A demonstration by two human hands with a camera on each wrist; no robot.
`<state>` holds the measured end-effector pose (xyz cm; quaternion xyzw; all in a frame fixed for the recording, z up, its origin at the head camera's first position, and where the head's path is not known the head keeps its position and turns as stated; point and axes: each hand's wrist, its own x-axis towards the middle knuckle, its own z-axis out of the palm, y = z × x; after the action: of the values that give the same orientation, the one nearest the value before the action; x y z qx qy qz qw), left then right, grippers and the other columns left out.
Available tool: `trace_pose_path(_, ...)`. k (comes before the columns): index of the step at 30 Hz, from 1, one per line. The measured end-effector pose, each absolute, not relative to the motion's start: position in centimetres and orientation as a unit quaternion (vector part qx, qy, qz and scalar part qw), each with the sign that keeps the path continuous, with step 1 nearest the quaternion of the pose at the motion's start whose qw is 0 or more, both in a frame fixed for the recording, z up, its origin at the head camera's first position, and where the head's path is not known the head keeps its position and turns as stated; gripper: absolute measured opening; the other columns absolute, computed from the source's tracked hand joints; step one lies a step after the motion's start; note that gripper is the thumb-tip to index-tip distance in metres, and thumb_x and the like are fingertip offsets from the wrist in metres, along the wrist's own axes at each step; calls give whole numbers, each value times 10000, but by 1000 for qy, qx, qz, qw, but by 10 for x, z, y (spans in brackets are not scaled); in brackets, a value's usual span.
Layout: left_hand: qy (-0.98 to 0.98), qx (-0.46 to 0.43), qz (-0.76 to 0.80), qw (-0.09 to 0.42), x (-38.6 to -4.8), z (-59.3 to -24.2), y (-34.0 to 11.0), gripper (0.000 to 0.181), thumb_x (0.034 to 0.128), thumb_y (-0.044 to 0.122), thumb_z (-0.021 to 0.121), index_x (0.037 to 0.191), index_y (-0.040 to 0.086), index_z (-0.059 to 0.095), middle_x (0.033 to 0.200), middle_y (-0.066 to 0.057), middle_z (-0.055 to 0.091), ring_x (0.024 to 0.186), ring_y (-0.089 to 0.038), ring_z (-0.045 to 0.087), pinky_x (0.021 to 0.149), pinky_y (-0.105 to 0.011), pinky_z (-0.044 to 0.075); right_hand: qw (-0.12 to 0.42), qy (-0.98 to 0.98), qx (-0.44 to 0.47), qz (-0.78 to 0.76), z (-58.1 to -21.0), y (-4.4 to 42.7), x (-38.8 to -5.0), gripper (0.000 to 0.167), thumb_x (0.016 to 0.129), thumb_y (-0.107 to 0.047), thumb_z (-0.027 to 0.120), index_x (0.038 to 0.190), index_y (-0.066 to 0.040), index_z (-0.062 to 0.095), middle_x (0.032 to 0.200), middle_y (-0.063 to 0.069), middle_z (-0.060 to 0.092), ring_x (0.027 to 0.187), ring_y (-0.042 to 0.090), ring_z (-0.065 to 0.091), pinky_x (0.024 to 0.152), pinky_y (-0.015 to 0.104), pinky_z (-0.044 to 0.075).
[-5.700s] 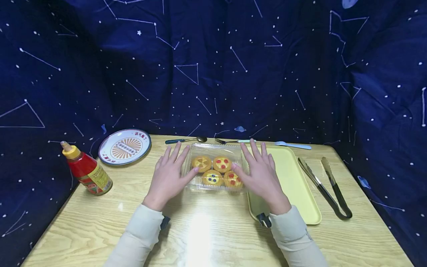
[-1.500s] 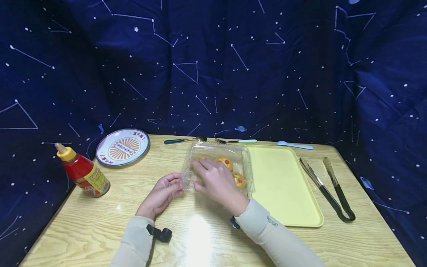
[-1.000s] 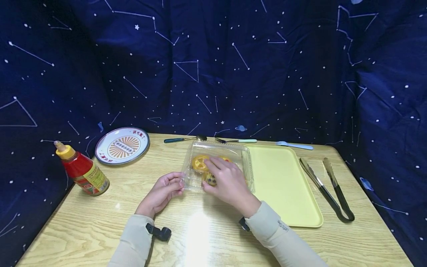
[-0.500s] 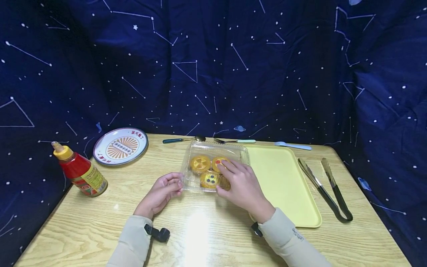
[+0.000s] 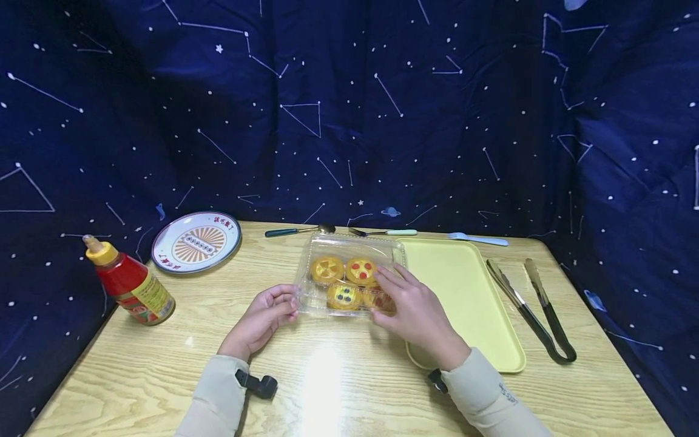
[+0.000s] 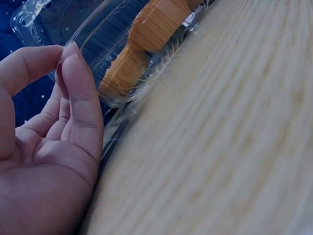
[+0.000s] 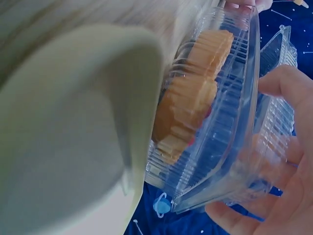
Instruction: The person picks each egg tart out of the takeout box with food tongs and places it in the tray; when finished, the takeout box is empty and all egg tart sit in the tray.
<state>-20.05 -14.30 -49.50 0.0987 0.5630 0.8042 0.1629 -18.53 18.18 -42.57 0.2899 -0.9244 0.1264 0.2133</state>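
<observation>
A clear plastic clamshell box (image 5: 311,300) lies mid-table with several small round tarts (image 5: 327,269) inside. Their tops carry red dots, dark dots or a wedge pattern. My left hand (image 5: 267,315) pinches the box's near left edge between thumb and fingertips; the left wrist view confirms the pinch on the thin plastic (image 6: 90,29). Over the box's right side reaches my right hand (image 5: 415,306), fingers extended and thumb at the near edge, partly covering one tart. In the right wrist view, that hand's fingers (image 7: 281,81) spread around the rim, and the lid appears parted from the base there.
A yellow tray (image 5: 464,309) sits right against the box, with black-handled tongs (image 5: 546,315) beyond it. Along the back lie a spoon (image 5: 300,230), a dark fork (image 5: 384,232) and a blue fork (image 5: 477,239). At left are a patterned plate (image 5: 196,243) and a red sauce bottle (image 5: 131,282).
My right hand has slid rightward across the box, uncovering tarts. Earlier both hands were spread at the box's sides; the left has since taken its near left edge and stays there.
</observation>
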Motion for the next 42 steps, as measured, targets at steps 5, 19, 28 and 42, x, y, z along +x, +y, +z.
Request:
trace_pose_path(5, 561, 98, 806, 160, -200, -496, -144, 319, 935, -20, 607, 1241, -32, 522, 966, -47, 609, 807, -123, 633, 746, -254, 563, 194, -921, 308, 140, -421, 186, -189, 568, 789, -345, 760, 1286, -89, 654, 1335, 97, 604, 1263, 396, 515, 819, 531, 554)
trace_pose_path(19, 569, 105, 802, 151, -202, -498, -142, 373, 926, -60, 590, 1279, -80, 472, 964, -42, 600, 819, -129, 619, 760, -276, 561, 137, -930, 280, 197, -407, 198, -201, 593, 711, -338, 840, 1254, -154, 685, 1248, 237, 618, 351, 24, 343, 532, 310, 404)
trace_pose_path(28, 567, 101, 803, 153, -202, -499, -141, 342, 931, -62, 588, 1262, -43, 505, 946, -33, 614, 820, -125, 619, 761, -275, 559, 127, -929, 280, 207, -403, 201, -205, 586, 709, -318, 840, 1257, -175, 689, 1236, 206, 633, 413, 10, 194, 434, 276, 287)
trace_pose_path(42, 561, 96, 809, 149, -201, -494, -141, 453, 929, -35, 604, 1316, -164, 407, 981, -66, 617, 825, -136, 621, 744, -262, 558, 139, -908, 250, 307, -381, 209, -208, 613, 759, -359, 864, 1269, -83, 666, 1284, 111, 638, 1223, 311, 568, 1025, 507, 435)
